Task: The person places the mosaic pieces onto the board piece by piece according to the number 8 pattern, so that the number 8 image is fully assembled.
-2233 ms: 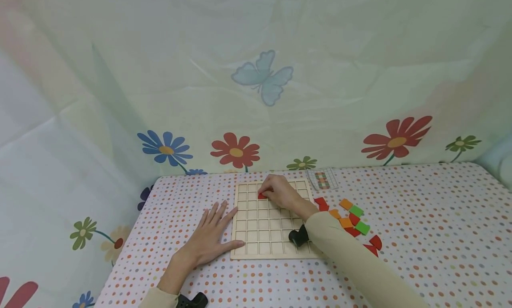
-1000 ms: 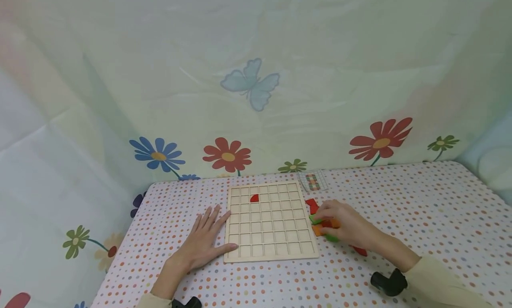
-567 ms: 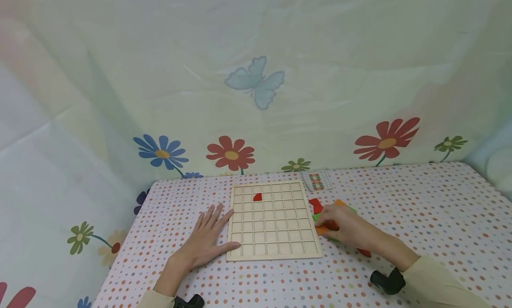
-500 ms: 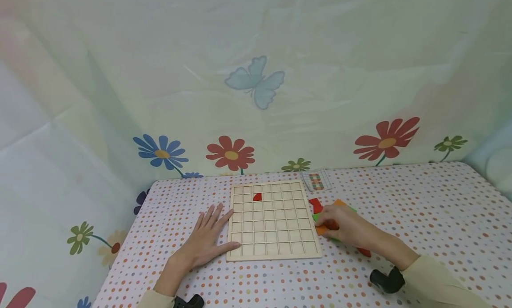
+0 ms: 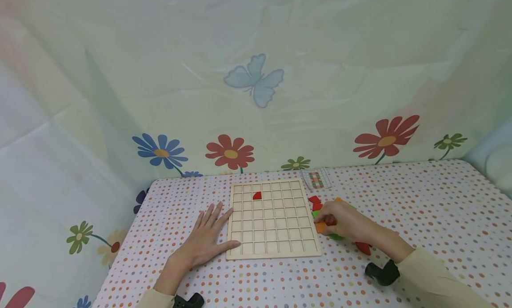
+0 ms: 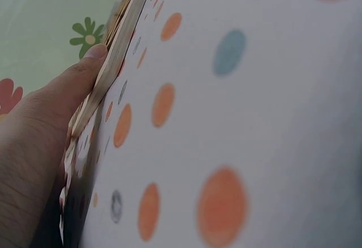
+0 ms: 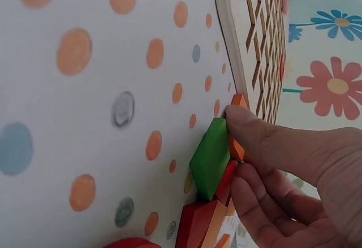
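Observation:
In the head view a wooden grid board [image 5: 276,223] lies flat, with a red quarter-round tile [image 5: 258,195] in one upper cell. My left hand [image 5: 206,237] rests spread at the board's left edge, its thumb [image 6: 85,75] lying over the rim in the left wrist view. Right of the board, my right hand [image 5: 346,221] bends over a cluster of tiles. Its thumb touches an orange tile [image 7: 238,138]; the curled fingers are beside a red tile [image 7: 225,183]. A green tile [image 7: 210,160] lies next to them. Whether it pinches any tile is hidden.
A small pattern card [image 5: 316,179] lies past the board's upper right corner. Other red tiles [image 5: 315,202] lie above the hand, and another red piece [image 5: 363,248] is below the wrist. A flowered curtain [image 5: 192,99] rises behind the dotted tablecloth [image 5: 424,201].
My right hand has left the red quarter-round tile in its board cell and moved right to the loose tiles. Over the last half second it shifts only slightly there. The left hand stays at the board.

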{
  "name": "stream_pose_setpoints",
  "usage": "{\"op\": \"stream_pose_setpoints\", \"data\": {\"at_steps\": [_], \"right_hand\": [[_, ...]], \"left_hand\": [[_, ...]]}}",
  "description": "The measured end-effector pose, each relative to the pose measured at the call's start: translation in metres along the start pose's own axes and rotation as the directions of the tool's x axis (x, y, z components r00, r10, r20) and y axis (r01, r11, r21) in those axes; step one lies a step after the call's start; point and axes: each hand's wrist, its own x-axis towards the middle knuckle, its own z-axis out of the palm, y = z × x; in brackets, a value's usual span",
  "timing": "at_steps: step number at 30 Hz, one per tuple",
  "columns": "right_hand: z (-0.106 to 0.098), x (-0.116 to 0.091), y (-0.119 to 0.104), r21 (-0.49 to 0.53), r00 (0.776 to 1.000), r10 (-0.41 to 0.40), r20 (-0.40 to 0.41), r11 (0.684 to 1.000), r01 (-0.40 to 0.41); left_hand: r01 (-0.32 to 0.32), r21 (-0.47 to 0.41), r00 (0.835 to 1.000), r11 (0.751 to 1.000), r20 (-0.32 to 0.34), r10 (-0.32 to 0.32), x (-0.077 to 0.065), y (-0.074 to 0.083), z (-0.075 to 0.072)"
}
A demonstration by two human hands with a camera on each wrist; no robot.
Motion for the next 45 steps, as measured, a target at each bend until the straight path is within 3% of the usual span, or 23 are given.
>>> {"op": "stream_pose_setpoints", "data": {"at_steps": [10,17,24,32,39,45], "right_hand": [[0.007,-0.002,0.001,0.029,0.989,-0.096,-0.109,0.995,0.1],[0.01,-0.004,0.007,0.156,0.977,-0.131,-0.17,0.975,0.158],[0.004,0.001,0.008,0.186,0.981,-0.073,-0.182,0.977,0.107],[0.001,0.038,-0.005,0.272,0.959,-0.041,-0.28,0.955,0.12],[0.019,0.088,-0.014,0.281,0.948,-0.048,-0.315,0.949,0.141],[0.034,0.115,-0.018,0.289,0.941,-0.069,-0.332,0.942,0.171]], "left_hand": [[0.008,0.009,1.0,1.0,-0.001,-0.008,-0.001,-0.002,-0.003],[0.009,0.017,1.0,1.0,-0.01,-0.009,0.0,-0.005,-0.002],[0.011,0.012,1.0,1.0,-0.001,-0.011,-0.001,-0.005,-0.003],[0.014,0.017,1.0,1.0,-0.006,-0.014,-0.001,-0.006,-0.003],[0.012,0.011,1.0,1.0,-0.003,-0.012,-0.001,-0.005,0.001],[0.016,0.025,1.0,1.0,-0.003,-0.016,0.002,-0.003,0.004]]}}
